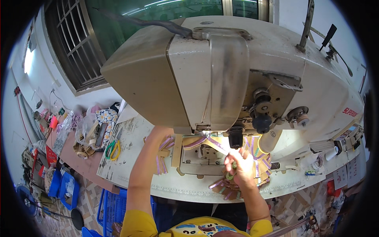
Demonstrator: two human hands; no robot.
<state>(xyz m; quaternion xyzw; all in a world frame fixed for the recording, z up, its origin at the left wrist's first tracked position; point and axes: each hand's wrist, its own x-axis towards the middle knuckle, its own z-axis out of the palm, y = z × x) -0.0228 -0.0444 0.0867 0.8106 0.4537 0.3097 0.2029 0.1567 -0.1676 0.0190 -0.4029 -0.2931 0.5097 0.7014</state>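
A large beige sewing machine (189, 75) fills the upper middle. My left hand (163, 131) reaches behind the machine's head, so its fingers are hidden; only the wrist and forearm show. My right hand (241, 166) is closed in front of the needle area, with a small green tool (230, 172) in its fingers; its tip is hard to make out. One curved strip with purple edging (194, 144) lies by the needle, and another piece runs toward my right fingertips. More tan strips with purple edging (227, 187) are heaped under and beside my right hand.
More purple-edged strips (161, 163) lie left of the metal needle plate (201, 168). Green- and yellow-handled scissors (113, 150) rest on the table's left part. A pinkish side table (75, 152) bears bags and a phone. Blue baskets (105, 209) stand below.
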